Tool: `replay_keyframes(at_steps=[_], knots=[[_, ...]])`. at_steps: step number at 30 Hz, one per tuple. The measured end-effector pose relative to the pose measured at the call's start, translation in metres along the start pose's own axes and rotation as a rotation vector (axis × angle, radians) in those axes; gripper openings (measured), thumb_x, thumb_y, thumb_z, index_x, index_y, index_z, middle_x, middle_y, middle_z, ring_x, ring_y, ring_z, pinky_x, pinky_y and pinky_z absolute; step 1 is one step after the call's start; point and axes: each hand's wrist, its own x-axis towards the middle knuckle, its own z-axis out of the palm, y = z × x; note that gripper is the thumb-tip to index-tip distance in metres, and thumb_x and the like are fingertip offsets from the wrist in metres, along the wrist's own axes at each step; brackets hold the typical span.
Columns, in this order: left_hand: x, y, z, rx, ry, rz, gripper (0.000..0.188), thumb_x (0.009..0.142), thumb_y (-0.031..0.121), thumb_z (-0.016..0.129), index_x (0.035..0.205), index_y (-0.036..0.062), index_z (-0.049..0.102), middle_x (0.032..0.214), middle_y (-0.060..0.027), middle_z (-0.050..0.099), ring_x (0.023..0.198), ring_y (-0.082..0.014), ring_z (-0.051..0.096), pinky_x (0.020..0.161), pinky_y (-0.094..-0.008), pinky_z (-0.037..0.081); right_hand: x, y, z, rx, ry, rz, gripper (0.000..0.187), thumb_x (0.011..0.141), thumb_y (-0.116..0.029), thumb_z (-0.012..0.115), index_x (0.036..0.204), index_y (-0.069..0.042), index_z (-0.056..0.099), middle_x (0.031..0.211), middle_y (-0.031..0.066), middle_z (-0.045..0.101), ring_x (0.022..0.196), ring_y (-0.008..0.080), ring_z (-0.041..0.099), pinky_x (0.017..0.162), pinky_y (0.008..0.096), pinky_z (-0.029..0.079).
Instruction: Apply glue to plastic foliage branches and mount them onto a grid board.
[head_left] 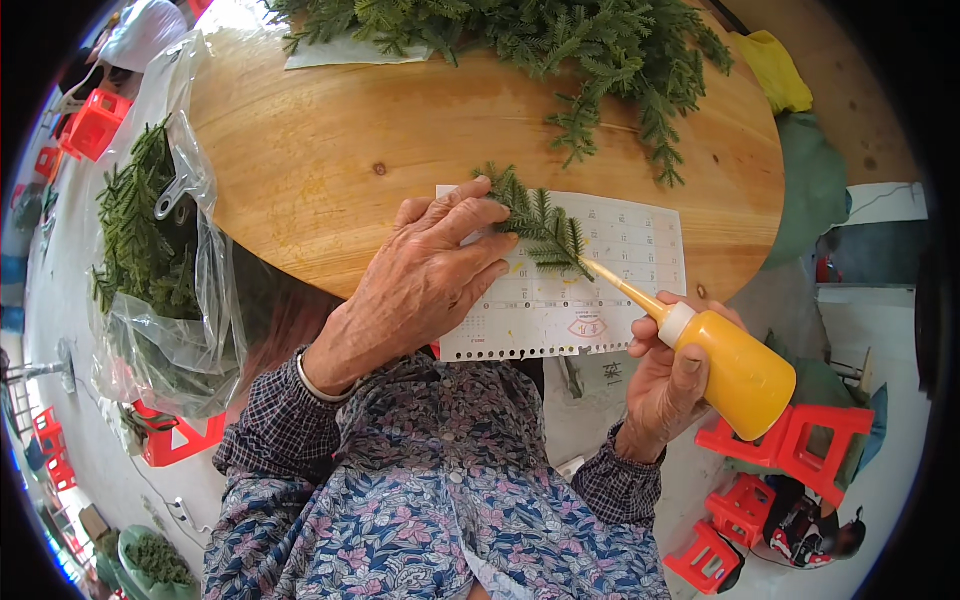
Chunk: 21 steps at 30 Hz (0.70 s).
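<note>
A small green fir sprig (pixel 548 232) lies over a white calendar sheet (pixel 640 255) at the near edge of the wooden table (pixel 330 130). My left hand (pixel 430 265) has its fingertips on the sprig's left end, holding it against the sheet; the thumb is partly hidden. In my right hand (pixel 668 375) is a yellow squeeze bottle (pixel 745 372) with a white collar and a long pointed nozzle. The bottle tilts up to the left, and its nozzle tip meets the sprig's lower right end. Yellowish specks dot the sheet.
A heap of green fir branches (pixel 560 40) covers the table's far side. At the left hangs a clear plastic bag (pixel 165 345) with more greenery. Red plastic stools (pixel 800 445) stand on the floor at right and left. Yellow cloth (pixel 775 70) lies at the far right.
</note>
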Motion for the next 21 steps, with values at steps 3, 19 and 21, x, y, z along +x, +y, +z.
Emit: replay_keyframes(at_steps=[3, 19, 21], knots=[[0.008, 0.01, -0.006, 0.0, 0.007, 0.007, 0.017, 0.084, 0.012, 0.064, 0.101, 0.0085, 0.067, 0.117, -0.0047, 0.055, 0.126, -0.0233, 0.047, 0.091, -0.0358, 0.039, 0.004, -0.014, -0.004, -0.006, 0.004, 0.002, 0.052, 0.081, -0.025, 0.069, 0.122, -0.006, 0.043, 0.101, 0.022, 0.063, 0.06, 0.0213, 0.063, 0.049, 0.0236, 0.05], [0.065, 0.041, -0.039, -0.093, 0.0, -0.039, 0.019, 0.082, 0.008, 0.067, 0.101, 0.0072, 0.07, 0.12, -0.0042, 0.058, 0.127, -0.0248, 0.048, 0.095, -0.0392, 0.038, 0.049, -0.08, -0.009, -0.039, 0.025, 0.019, 0.051, 0.081, -0.024, 0.069, 0.122, -0.009, 0.043, 0.103, 0.0219, 0.062, 0.062, 0.0216, 0.063, 0.05, 0.0238, 0.05], [0.068, 0.042, -0.046, -0.099, 0.006, -0.043, 0.019, 0.082, 0.008, 0.067, 0.1, 0.0072, 0.07, 0.12, -0.004, 0.058, 0.128, -0.0246, 0.048, 0.095, -0.0392, 0.037, 0.05, -0.087, -0.005, -0.043, 0.02, 0.023, 0.051, 0.081, -0.024, 0.069, 0.122, -0.01, 0.043, 0.103, 0.0219, 0.062, 0.063, 0.0216, 0.063, 0.05, 0.0238, 0.05]])
